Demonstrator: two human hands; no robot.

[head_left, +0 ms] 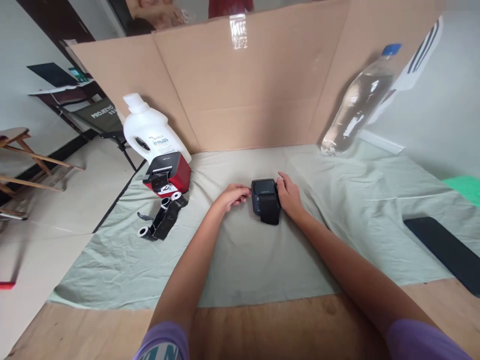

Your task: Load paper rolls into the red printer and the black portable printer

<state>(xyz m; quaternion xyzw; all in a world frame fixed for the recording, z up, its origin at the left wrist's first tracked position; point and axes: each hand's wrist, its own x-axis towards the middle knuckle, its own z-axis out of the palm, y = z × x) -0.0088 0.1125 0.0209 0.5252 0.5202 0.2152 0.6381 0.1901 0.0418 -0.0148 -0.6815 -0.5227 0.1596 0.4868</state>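
Purple sleeves (167, 336) nearest; black device (264, 192) stretches near-to-far between my curled left hand (236, 196), grip unclear, and my open right hand (290, 196), resting against it.

The small device (264, 187) is black. The box (182, 173) is red and black, the cloth (262, 270) pale green, the bottle cap (392, 49) blue.

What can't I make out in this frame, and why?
Head view:
- Left hand: too small to tell whether its fingertips pinch anything beside the black device.
- Black device's underside: hidden by its own body.
- White bottle: smaller label print too small.
- Green item: cut off by right edge.
- Red clothing: cut off by top edge.
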